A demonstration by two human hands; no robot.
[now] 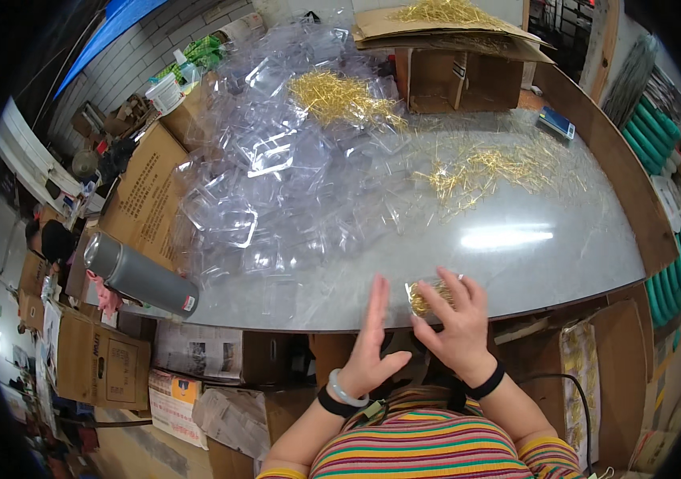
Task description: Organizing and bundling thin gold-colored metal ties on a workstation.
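My right hand [458, 319] holds a small clear plastic case [426, 297] filled with thin gold pins at the near edge of the grey table [516, 255]. My left hand [369, 343] is flat and open just left of the case, fingers stretched toward the table edge, holding nothing. A large heap of empty clear plastic cases [276, 168] covers the left half of the table. Loose gold pins [492, 169] lie scattered at the right middle, and a denser mound of gold pins [339, 99] sits on the heap farther back.
A grey metal flask [139, 275] lies at the table's left corner. An open cardboard box [456, 56] topped with more pins stands at the back. Flat cardboard sheets [144, 195] lean at the left. Green rolls [676, 275] are stacked at the right. Boxes and papers crowd the floor.
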